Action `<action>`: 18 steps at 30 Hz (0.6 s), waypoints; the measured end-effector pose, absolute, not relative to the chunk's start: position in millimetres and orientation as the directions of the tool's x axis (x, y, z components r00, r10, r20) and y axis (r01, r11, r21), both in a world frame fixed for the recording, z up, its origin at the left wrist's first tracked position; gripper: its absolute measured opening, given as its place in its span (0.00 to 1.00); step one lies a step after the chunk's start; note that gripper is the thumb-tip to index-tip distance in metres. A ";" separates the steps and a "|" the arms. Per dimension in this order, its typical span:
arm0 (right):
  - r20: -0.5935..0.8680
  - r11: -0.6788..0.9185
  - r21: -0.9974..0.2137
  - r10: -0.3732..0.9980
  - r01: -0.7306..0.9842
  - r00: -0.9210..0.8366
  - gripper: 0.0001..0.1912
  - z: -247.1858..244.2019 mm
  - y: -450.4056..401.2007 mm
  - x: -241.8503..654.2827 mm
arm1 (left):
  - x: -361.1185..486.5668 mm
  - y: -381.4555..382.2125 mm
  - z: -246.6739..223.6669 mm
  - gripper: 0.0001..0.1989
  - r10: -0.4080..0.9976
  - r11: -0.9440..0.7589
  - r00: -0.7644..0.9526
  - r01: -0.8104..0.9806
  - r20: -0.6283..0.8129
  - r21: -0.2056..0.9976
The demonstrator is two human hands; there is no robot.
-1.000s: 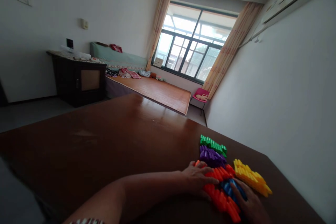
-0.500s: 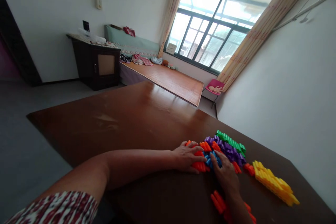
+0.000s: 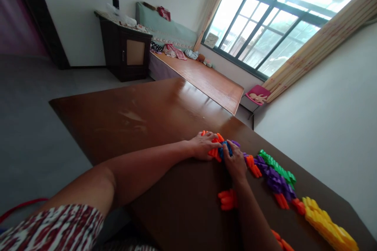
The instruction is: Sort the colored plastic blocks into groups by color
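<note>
On the brown table (image 3: 176,125), my left hand (image 3: 203,146) lies spread over a cluster of orange pieces (image 3: 215,153), some showing past its fingers. Blue pieces (image 3: 224,149) sit right beside that cluster, and my right hand (image 3: 235,160) has its fingers curled over them. A purple piece (image 3: 235,143) shows just behind the right hand. To the right run a row of purple pieces (image 3: 275,178), a green row (image 3: 278,168) behind it and a yellow row (image 3: 328,223). An orange group (image 3: 227,199) lies near my right forearm.
More orange pieces lie beside the purple row (image 3: 282,200) and at the bottom edge (image 3: 281,241). Beyond the table stand a low bed (image 3: 203,78), a dark cabinet (image 3: 126,51) and a pink chair (image 3: 257,95). A wall is on the right.
The view has shifted. Both hands, with the orange and blue pieces, have moved left and away from the purple and green rows, opening a gap between them.
</note>
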State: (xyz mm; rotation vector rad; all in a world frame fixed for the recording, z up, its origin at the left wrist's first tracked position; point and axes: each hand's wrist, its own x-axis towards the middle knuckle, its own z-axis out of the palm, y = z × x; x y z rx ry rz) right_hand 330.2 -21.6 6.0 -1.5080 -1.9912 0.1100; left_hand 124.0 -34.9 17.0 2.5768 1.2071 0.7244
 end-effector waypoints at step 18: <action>0.400 0.400 -0.725 0.907 0.560 -0.130 0.30 58.8 -8.0 342.0 | 97.2 -12.2 23.3 0.20 0.926 -0.293 0.159 0.874 0.342 0.388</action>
